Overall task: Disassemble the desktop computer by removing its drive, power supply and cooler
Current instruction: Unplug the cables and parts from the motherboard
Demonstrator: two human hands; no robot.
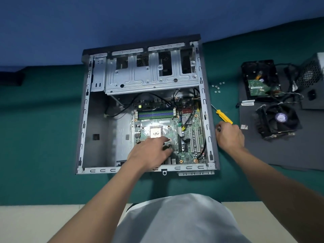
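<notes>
Head view: labels on the cooler (279, 120) hub and drive (259, 81) board are too small to read; both lie on a black panel (263, 155) right of the case (98, 128), the power supply (313, 71) beside them cut off by the frame edge. Left hand (149, 153) is inside the case, fingers spread on the motherboard (157, 122), hiding its near edge. Right hand (229, 135) is curled at the case's right wall, covering the end of the screwdriver (223, 116); cannot tell what it grips; screws (217, 87) lie near.
</notes>
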